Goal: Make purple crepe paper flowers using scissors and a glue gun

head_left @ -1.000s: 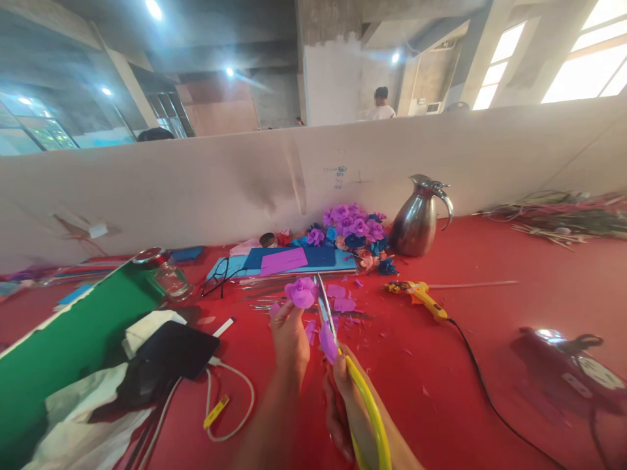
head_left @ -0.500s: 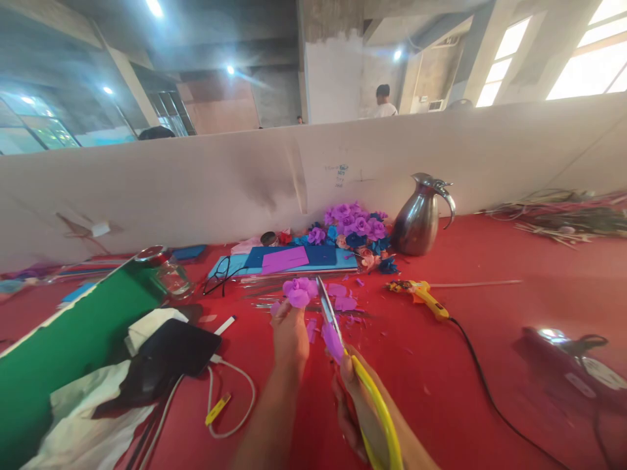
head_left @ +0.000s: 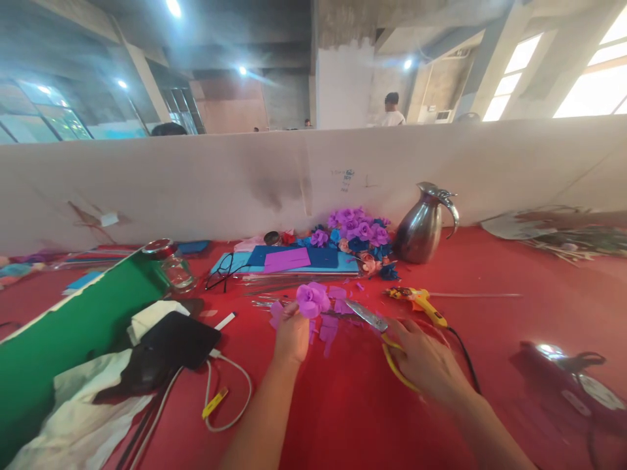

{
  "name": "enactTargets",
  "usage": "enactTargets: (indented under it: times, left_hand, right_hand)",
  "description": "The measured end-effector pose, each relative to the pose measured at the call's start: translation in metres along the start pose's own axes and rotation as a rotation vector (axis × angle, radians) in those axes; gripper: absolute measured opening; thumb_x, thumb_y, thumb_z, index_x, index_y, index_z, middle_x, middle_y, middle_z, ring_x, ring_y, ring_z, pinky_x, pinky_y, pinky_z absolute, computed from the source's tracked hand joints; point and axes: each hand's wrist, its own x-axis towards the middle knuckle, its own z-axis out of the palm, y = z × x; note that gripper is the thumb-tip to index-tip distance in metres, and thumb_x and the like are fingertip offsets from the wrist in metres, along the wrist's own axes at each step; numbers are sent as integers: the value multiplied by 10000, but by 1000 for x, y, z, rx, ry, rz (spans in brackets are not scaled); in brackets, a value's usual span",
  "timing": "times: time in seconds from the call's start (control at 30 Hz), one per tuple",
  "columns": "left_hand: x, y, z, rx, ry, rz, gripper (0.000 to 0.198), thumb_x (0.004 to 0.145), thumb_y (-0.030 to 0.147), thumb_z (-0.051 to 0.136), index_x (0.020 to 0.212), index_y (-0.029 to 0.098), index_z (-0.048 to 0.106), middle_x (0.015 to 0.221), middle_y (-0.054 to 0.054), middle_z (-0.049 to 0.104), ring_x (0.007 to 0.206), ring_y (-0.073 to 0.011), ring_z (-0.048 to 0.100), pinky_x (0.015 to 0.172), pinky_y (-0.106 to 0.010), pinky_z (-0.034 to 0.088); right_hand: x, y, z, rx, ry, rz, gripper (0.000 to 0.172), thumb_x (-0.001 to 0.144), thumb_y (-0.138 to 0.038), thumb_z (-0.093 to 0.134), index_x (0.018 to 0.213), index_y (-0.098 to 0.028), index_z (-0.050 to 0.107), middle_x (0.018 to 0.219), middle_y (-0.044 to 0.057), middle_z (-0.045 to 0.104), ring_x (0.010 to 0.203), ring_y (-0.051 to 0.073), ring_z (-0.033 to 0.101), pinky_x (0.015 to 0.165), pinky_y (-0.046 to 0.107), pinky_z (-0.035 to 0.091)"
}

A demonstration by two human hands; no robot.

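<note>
A purple paper flower (head_left: 313, 300) is pinched in the fingers of my left hand (head_left: 290, 336), held above the table with its petals facing up. My right hand (head_left: 424, 356) has its fingers at the yellow handle of a pair of scissors (head_left: 366, 314). The blades lie low over the table, pointing left toward the flower. Loose purple paper pieces (head_left: 329, 329) and small scraps are scattered beneath and between the hands. Part of the scissors' handle is hidden under my right hand.
A yellow glue gun (head_left: 421, 303) with a black cord lies just beyond my right hand. Behind are a steel jug (head_left: 422, 225), heaped paper flowers (head_left: 360, 228) and paper sheets (head_left: 323, 256). At left are a glass jar (head_left: 177, 271), a black device (head_left: 183, 346) and a white cable (head_left: 249, 391).
My right hand has swung right and away from me, lowering the scissors toward the table. A purple piece left that hand. The flower moved slightly right with my left hand.
</note>
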Motion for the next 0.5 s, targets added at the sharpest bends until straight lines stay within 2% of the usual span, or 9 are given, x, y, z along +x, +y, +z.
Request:
enactTargets:
  times: [0.13, 0.23, 0.27, 0.33, 0.4, 0.5]
  left_hand:
    - [-3, 1, 1, 4, -34, -22, 222, 460, 227, 874, 563, 189, 681, 602, 42, 658, 614, -99, 552, 680, -256, 442]
    - [-7, 1, 5, 16, -40, -73, 211, 473, 220, 874, 573, 184, 692, 603, 31, 661, 639, -106, 562, 681, -248, 445]
    - [-8, 1, 6, 26, -43, -105, 206, 477, 212, 874, 582, 180, 699, 598, 26, 660, 644, -109, 568, 677, -245, 448]
    - [-12, -2, 9, 30, -33, -172, 207, 478, 193, 875, 602, 173, 712, 600, 16, 664, 635, -109, 579, 662, -238, 455]
    - [-15, -5, 12, 6, -9, -230, 202, 482, 183, 876, 600, 166, 713, 598, 11, 666, 607, -101, 583, 646, -230, 464]
    - [-19, -7, 15, -26, 25, -300, 188, 501, 187, 871, 587, 154, 708, 601, -4, 676, 589, -100, 598, 635, -226, 481]
  right_hand:
    - [5, 3, 7, -58, 25, -3, 357, 876, -242, 516, 1209, -225, 642, 989, 128, 680, 880, 274, 661, 684, 317, 421]
    - [9, -2, 5, -42, 173, -26, 322, 838, -193, 555, 1121, -230, 704, 1004, 145, 667, 965, 314, 618, 772, 374, 440]
    - [11, -8, 3, 37, 233, -62, 323, 833, -171, 551, 1105, -235, 712, 1033, 143, 665, 990, 309, 608, 791, 375, 445]
    - [18, -23, -2, 358, 283, -207, 321, 865, -166, 510, 1093, -255, 717, 1030, 105, 683, 966, 254, 619, 808, 338, 461]
    - [27, -42, -4, 740, 230, -305, 231, 867, -250, 552, 993, -251, 746, 957, 66, 710, 866, 212, 643, 773, 300, 483]
    - [40, -67, 4, 1130, 108, -264, 178, 810, -323, 626, 846, -219, 766, 817, 44, 729, 746, 197, 650, 693, 287, 489]
